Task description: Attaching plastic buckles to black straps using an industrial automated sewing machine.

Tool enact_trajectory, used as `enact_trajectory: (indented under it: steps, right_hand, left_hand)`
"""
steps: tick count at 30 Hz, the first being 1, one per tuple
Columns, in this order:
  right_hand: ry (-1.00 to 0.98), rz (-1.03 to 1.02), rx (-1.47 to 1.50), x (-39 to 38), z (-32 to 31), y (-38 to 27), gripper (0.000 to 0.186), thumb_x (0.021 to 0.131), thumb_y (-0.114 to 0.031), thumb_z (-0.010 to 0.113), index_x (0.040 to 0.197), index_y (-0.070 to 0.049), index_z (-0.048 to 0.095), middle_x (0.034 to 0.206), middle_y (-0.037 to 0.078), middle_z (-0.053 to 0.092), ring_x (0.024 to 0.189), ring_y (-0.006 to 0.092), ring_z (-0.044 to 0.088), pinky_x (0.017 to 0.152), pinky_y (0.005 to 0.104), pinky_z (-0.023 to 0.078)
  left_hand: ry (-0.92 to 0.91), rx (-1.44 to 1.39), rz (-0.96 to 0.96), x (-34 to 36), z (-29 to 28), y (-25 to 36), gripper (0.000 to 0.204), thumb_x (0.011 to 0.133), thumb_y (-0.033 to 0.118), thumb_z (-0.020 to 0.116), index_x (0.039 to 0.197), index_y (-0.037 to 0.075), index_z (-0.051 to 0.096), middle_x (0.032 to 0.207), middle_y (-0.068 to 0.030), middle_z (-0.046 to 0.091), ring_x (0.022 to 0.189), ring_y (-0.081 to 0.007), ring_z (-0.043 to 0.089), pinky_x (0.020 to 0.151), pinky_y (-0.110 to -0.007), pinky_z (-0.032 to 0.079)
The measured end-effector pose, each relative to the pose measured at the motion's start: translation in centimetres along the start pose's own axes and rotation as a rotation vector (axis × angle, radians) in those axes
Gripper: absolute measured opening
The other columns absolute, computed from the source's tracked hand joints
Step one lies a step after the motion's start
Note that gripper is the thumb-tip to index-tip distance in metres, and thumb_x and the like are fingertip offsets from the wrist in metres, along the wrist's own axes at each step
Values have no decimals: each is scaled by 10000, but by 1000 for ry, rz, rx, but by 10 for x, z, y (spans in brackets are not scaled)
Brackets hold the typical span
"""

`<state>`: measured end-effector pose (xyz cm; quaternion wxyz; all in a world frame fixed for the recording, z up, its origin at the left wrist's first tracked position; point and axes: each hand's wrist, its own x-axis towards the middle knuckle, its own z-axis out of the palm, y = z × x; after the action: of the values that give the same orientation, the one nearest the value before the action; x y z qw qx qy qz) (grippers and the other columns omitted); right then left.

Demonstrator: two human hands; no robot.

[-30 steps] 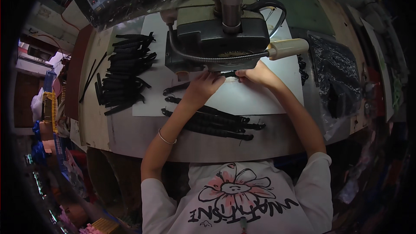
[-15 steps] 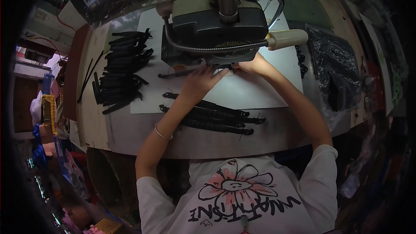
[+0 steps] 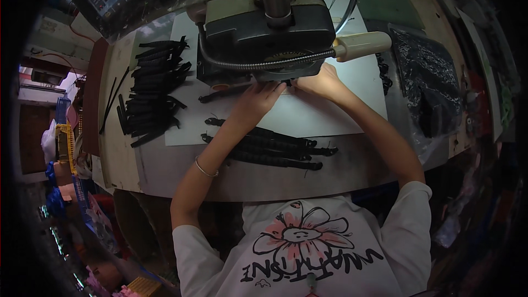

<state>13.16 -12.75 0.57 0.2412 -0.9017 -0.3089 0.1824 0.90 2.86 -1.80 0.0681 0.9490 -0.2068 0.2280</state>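
Bringing their fingertips almost together, the left hand (image 3: 256,100) and right hand (image 3: 320,83) sit at the near lower edge of the machine head (image 3: 269,30), by a short black strip (image 3: 290,82); whether either pinches it I cannot tell. Compared with a second ago, less of the strip shows and the hands are tighter against the machine head, suggesting close placing there. Left of the machine head lie stacked dark bands (image 3: 157,74); on its near side, gathered pieces (image 3: 269,150).
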Motion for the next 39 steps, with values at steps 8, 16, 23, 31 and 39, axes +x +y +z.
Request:
enact_trajectory:
  steps: [8,16,23,31,39]
  right_hand:
    - [410,-371,125,-15,17,24,236,714,-245,677,703,-30,582,787,78,567,824,252,490,730,370,350]
    - [454,-472,99,-26,23,17,84,722,-93,635,738,-31,580,825,77,526,832,254,471,716,349,354]
    - [484,-541,97,-30,21,17,64,749,-75,604,763,-19,577,840,82,524,829,250,466,725,342,360]
    - [522,-497,11,-37,21,11,54,752,-67,600,747,-22,569,813,81,509,818,244,451,721,334,356]
    - [545,-512,57,-34,25,14,47,749,-62,598,743,-28,566,796,78,498,810,242,449,720,334,353]
  left_hand:
    - [20,-7,-12,5,-3,2,370,730,15,556,1097,53,588,1032,-82,581,925,-225,580,791,-310,476]
    - [63,3,-65,-1,1,2,363,722,24,582,1071,118,614,975,-43,607,878,-197,601,718,-289,493]
    - [-83,83,-47,2,3,1,361,753,84,552,1106,146,595,1020,-24,544,999,-215,503,840,-316,460]
    - [-129,83,8,5,-4,-4,343,764,80,554,1106,90,584,1043,-42,555,1016,-216,519,873,-327,449]
    - [5,119,119,8,-7,-5,361,753,54,534,1108,76,598,980,-49,592,922,-181,584,809,-283,454]
